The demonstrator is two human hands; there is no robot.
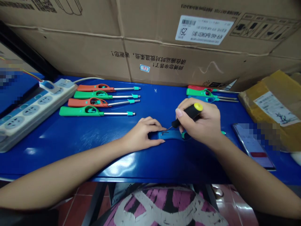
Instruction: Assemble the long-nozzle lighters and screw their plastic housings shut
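Note:
A blue long-nosed lighter lies flat on the blue table in front of me. My left hand presses down on its handle end, pinning it against the table top. My right hand grips a small screwdriver with a black handle and yellow cap, and its thin tip touches the lighter body close to my left fingers. The nozzle end of the lighter is hidden under my right hand.
Several orange and green lighters lie in a row at the back left, beside a white power strip. Three more lighters lie at the back right. A phone and a yellow parcel sit right. Cardboard boxes wall the back.

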